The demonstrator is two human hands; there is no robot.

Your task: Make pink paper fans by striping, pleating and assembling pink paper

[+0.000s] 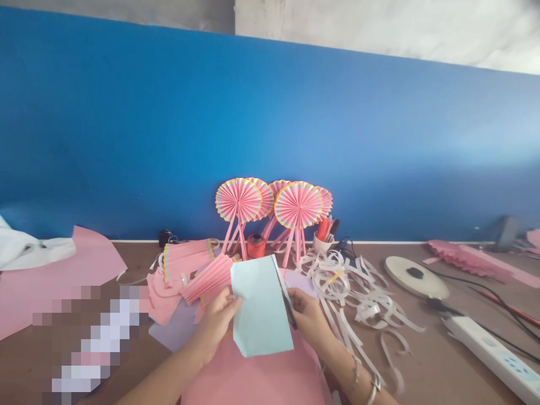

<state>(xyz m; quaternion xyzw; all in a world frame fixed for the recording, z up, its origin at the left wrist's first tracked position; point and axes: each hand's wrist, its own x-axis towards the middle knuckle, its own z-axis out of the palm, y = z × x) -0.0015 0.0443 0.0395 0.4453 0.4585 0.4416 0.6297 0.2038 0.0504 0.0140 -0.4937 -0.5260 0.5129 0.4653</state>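
My left hand (216,326) pinches the left edge of a light blue sheet of paper (259,309) between thumb and fingers. At the sheet's right side, my right hand (312,319) is closed around dark-handled scissors (291,314). The scissors lie along that edge, where a narrow strip stands partly apart from the sheet near the top. Fingers cover part of the handles. Beneath the blue sheet lies a larger pink sheet (253,378). Pleated pink paper (208,277) rests beyond my left hand.
Several round pink paper fans (298,206) stand against the blue partition (139,129). Curled white paper strips (333,278) spread to the right. A white power strip (493,351), a round cream-coloured device (415,277) and cables lie farther right. Large pink paper (54,292) covers the left.
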